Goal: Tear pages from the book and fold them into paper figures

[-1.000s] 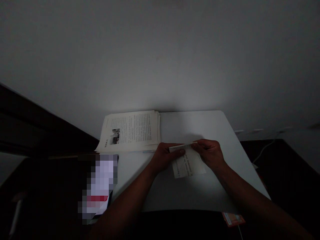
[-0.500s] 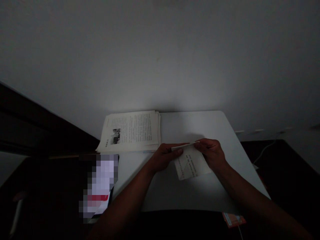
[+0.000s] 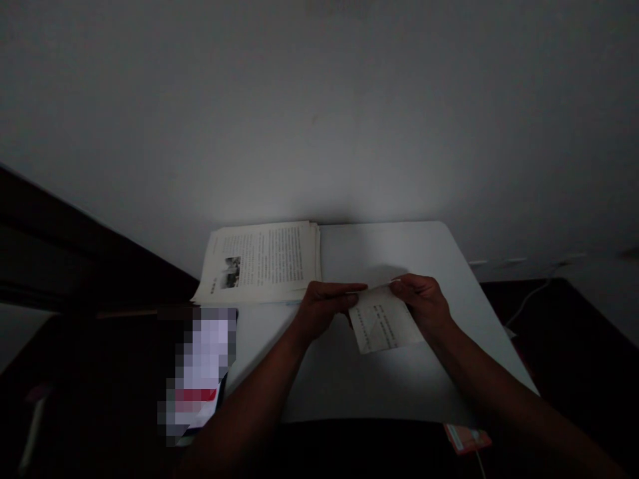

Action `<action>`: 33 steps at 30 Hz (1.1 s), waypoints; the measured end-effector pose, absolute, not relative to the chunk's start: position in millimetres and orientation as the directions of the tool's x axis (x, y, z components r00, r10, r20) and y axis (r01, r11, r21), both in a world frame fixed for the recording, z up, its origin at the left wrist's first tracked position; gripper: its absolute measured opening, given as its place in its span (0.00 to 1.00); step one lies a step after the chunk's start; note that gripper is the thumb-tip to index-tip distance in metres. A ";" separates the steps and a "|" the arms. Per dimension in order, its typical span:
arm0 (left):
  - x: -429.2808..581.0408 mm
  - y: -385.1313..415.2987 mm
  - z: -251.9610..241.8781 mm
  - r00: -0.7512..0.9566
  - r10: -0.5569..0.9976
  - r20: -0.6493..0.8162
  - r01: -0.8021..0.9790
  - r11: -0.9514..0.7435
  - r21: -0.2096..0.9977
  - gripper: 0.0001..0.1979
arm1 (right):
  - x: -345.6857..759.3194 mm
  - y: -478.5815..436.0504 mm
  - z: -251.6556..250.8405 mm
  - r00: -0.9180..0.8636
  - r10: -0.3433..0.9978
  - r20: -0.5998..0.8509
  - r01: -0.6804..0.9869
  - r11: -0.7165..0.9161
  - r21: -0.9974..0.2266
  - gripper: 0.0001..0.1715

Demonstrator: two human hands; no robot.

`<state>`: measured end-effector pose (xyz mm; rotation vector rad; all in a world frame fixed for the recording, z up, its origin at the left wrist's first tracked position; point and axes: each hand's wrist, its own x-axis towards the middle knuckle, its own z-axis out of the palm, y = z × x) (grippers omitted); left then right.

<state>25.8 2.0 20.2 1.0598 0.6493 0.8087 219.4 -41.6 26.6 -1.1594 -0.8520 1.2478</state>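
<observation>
A small piece of pale, off-white paper (image 3: 387, 322) is held up by both hands over the near half of the white worktop (image 3: 394, 253), right of its middle. It is seen as a four-sided piece, tilted so that its printed face is turned toward the camera. Rows of dark print are carried across that face, slanting downward to the right; the characters are too small and dim to be read. A faint diagonal crease is shown near the lower left corner, and the lower edge is left unheld. Whether the worktop is touched by that edge cannot be told.

The upper left corner is pinched by the left hand (image 3: 322, 309), its grip narrowed between thumb and forefinger, with the forefinger stretched along the top edge. The upper right corner is gripped by the right hand (image 3: 424, 303), with the thumb laid on the printed side.

At the far left of the worktop, against the wall (image 3: 319, 133), a stack of printed sheets (image 3: 259, 259) is placed, its top page marked with text and a dark picture. Nearer, a lit screen (image 3: 204, 366) is partly blurred by pixels.
</observation>
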 end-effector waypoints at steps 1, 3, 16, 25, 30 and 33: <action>25.9 1.9 20.7 0.555 0.829 -0.072 -0.255 0.252 0.934 0.17 | 220.3 -41.6 25.9 0.161 0.982 -0.102 -0.265 -0.057 -0.963 0.14; 25.7 1.5 23.1 0.561 0.827 -0.049 -0.215 0.202 0.956 0.17 | 222.3 -41.4 24.0 0.162 0.982 -0.098 -0.263 -0.052 -0.963 0.13; 24.1 2.2 27.2 0.585 0.809 -0.047 -0.163 0.175 0.971 0.18 | 221.9 -40.4 26.7 0.116 0.986 -0.117 -0.281 -0.081 -0.956 0.13; 21.6 1.9 28.6 0.623 0.782 -0.038 -0.176 0.187 0.966 0.14 | 225.2 -41.0 26.7 0.055 0.988 -0.147 -0.210 -0.132 -0.969 0.15; 21.9 2.4 25.1 0.615 0.785 -0.072 -0.068 0.144 0.987 0.15 | 227.8 -40.2 23.8 0.043 0.986 -0.163 -0.225 -0.150 -0.963 0.13; 21.4 1.9 25.4 0.625 0.777 -0.068 -0.023 0.105 0.994 0.13 | 229.7 -40.8 21.4 0.012 0.985 -0.174 -0.212 -0.167 -0.963 0.12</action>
